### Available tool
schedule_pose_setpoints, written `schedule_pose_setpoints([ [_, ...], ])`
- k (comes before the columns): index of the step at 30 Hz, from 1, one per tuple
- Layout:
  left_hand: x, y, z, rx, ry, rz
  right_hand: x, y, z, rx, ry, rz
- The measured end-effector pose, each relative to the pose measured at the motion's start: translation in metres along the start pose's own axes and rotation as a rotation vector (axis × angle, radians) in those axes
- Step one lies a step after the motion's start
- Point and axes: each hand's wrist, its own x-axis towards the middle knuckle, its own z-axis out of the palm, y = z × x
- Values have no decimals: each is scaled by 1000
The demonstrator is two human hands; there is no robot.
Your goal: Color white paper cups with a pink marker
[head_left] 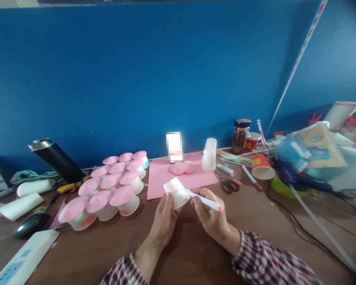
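My left hand [163, 221] holds a small white cup [175, 194] just above the brown table [190, 253]. My right hand [211, 215] grips a white marker [204, 200] with a pink end, its tip against the cup. Beyond them lies a pink paper sheet [161, 178] with pink cut circles [180, 168] on it. To the left stand several upturned white cups with pink discs [112, 190] on top.
Two stacked translucent cups [209, 155], scissors [229, 185], pens, a tipped red paper cup [262, 166] and a jar [240, 135] sit at the back right. A black flask [57, 158], a mouse [31, 224] and a power strip [20, 261] lie left. Cables and clutter fill the right.
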Motion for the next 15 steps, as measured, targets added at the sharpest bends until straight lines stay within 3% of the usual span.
schedule_pose_setpoints([
  [15, -1, -3, -1, 5, -9, 4, -1, 1, 0, 81, -50, 15],
])
